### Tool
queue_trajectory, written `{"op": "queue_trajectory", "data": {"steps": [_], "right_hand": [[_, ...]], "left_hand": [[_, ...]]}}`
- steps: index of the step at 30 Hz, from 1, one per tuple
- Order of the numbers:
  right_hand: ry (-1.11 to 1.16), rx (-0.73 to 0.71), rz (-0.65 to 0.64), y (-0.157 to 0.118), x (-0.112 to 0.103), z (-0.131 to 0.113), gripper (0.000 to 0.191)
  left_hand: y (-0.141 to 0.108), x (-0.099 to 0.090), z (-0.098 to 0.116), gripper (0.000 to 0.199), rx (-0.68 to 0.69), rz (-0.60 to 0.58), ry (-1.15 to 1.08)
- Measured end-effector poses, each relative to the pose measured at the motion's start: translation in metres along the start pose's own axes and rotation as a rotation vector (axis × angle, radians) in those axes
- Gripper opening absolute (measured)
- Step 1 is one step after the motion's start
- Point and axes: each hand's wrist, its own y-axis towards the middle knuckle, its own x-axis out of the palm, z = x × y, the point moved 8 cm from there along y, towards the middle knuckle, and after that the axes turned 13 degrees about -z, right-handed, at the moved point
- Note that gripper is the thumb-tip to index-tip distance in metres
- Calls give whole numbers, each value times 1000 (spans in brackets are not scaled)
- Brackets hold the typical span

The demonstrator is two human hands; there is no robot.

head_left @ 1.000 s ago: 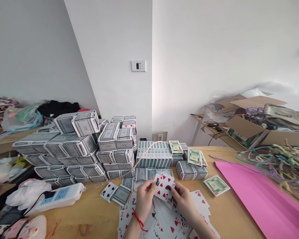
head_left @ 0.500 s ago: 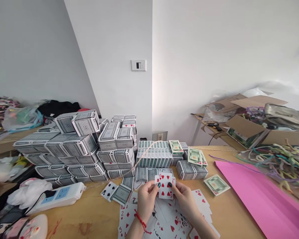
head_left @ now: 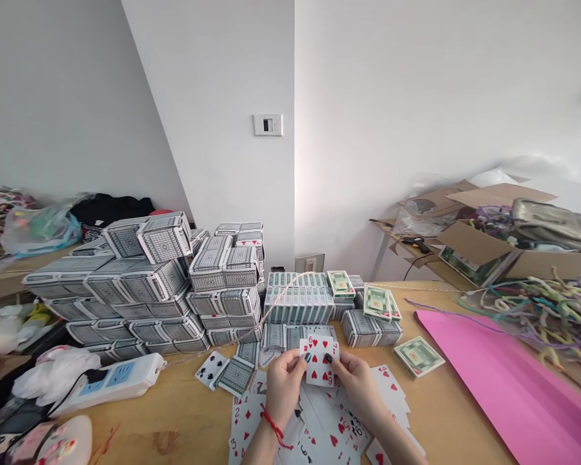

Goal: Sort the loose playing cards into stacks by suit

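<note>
Between my two hands is a small fan of playing cards point(head_left: 320, 373), faces toward me, with the six of hearts in front and a seven peeking out at the right. My left hand point(head_left: 286, 381) pinches the left edge, its thumb on the card face; a red string bracelet circles that wrist. My right hand point(head_left: 358, 382) grips the right edge the same way. Beneath both hands, loose cards point(head_left: 319, 420) lie spread face up over the table. Just left of them are a black spade card point(head_left: 210, 369) and face-down grey-backed cards point(head_left: 235, 376).
Stacks of grey-backed card blocks point(head_left: 150, 284) rise at the left. Green card boxes point(head_left: 300, 303) stand at the back, with one green box point(head_left: 419, 357) lying at the right. Also around are a power strip point(head_left: 121, 384), a pink sheet point(head_left: 494, 381) and tangled fuzzy strands point(head_left: 537, 316).
Almost nothing differs. The view has shifted very slightly, and both hands keep hold of the same cards with the six of hearts in front.
</note>
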Motion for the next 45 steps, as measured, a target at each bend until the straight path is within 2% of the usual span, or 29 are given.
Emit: {"op": "queue_trajectory", "data": {"steps": [6, 11, 18, 23, 38, 41, 45], "right_hand": [[-70, -8, 81, -3, -5, -7, 40], [-73, -2, 51, -2, -3, -4, 39], [-122, 14, 122, -3, -10, -1, 43], [-124, 18, 119, -3, -9, -3, 43], [-169, 59, 94, -1, -10, 0, 46], [-139, 50, 92, -1, -10, 3, 46], [-55, 36, 65, -1, -8, 3, 47]], "left_hand": [[0, 2, -3, 27, -36, -24, -25], [1, 4, -4, 28, -53, -48, -43], [0, 2, -5, 26, -50, -27, 7], [0, 1, -2, 22, -19, -16, 47], [-3, -1, -2, 31, 11, 13, 134], [-3, -1, -4, 30, 5, 5, 53], [-2, 1, -7, 34, -35, -68, -248]]}}
